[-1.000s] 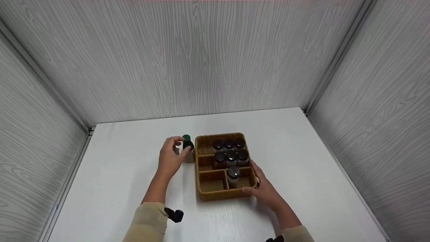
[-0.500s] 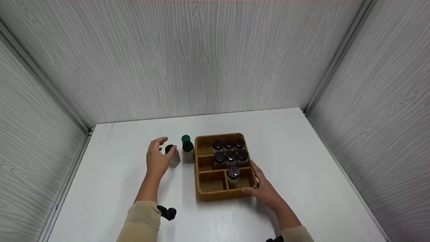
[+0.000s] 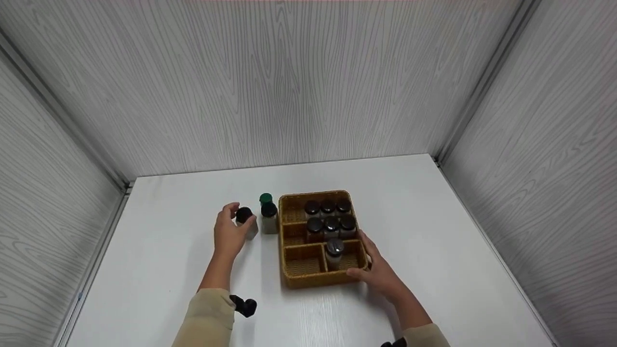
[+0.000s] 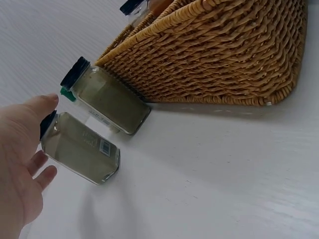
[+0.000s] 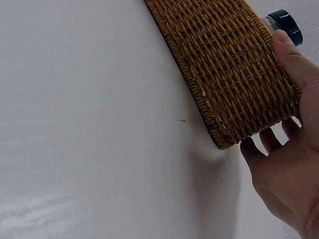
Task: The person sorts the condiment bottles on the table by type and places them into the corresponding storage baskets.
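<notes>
My left hand [image 3: 231, 232] pinches the black cap of a glass spice jar [image 3: 248, 228] between thumb and fingers. In the left wrist view this jar [image 4: 82, 148] is square-sided, filled with greyish-green powder, and has a small barcode label. A second black-capped spice jar [image 3: 269, 221] stands just right of it, with a green-capped jar [image 3: 265, 198] partly hidden behind. My right hand [image 3: 383, 274] grips the near right corner of a brown woven basket [image 3: 315, 280], thumb over the rim and fingers along its side, as the right wrist view also shows.
Inside the divided basket, several dark-capped jars [image 3: 331, 222] fill the right part of the two back compartments. One jar [image 3: 334, 253] stands in the front right compartment. Grey wood-grain panels [image 3: 289, 86] border the white table [image 3: 434, 231] at the back and sides.
My left hand moved left, away from the two jars beside the basket, to the jar on the left, and its fingers closed in on that cap. My right hand stayed on the basket.
</notes>
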Demonstrator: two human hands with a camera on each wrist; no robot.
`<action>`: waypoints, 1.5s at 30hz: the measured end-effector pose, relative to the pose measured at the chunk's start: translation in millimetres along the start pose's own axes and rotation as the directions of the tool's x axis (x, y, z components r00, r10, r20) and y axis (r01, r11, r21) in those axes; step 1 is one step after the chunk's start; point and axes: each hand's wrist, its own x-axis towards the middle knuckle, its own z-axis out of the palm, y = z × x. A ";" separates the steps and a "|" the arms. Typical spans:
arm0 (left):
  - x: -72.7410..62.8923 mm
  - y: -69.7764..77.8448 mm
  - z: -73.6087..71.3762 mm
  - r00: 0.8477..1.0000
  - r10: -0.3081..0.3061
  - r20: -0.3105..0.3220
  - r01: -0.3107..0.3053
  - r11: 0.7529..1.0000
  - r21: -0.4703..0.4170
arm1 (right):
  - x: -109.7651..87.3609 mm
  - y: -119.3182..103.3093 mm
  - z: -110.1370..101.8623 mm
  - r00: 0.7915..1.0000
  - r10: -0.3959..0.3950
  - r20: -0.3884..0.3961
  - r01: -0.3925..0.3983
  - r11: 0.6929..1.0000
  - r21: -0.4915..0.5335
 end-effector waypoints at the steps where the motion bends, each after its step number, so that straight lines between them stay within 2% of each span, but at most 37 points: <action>1: -0.2 -0.8 0.2 1.000 -0.007 0.000 0.007 1.000 -0.010 | 0.1 0.0 0.1 1.000 -0.002 0.000 0.002 1.000 0.005; 6: -1.5 -3.5 0.0 0.999 -0.032 -0.007 0.032 0.998 -0.056 | -0.4 -1.7 0.0 1.000 -0.011 0.004 0.011 1.000 0.014; 13: -3.5 -2.9 -1.4 1.000 -0.026 -0.013 0.025 0.999 -0.039 | -1.2 -6.0 -0.4 1.000 -0.020 0.024 0.020 1.000 -0.002; 21: -1.5 -0.2 -1.8 1.000 -0.003 -0.014 0.004 0.999 0.041 | 0.6 -8.2 -3.0 0.999 -0.030 0.045 0.030 1.000 -0.002; 26: -0.9 0.8 -1.7 1.000 0.012 -0.008 -0.012 0.997 0.082 | 1.6 -12.4 -5.3 0.996 -0.019 0.085 0.019 1.000 0.006; 35: -1.2 0.5 -1.3 1.000 0.012 -0.005 -0.012 0.995 0.096 | 3.9 -19.9 -9.6 0.991 -0.013 0.136 0.014 1.000 -0.006; 45: -3.8 2.4 -2.3 1.000 -0.005 0.016 0.003 0.994 0.110 | 5.3 -22.3 -8.9 0.991 -0.007 0.130 0.009 1.000 -0.012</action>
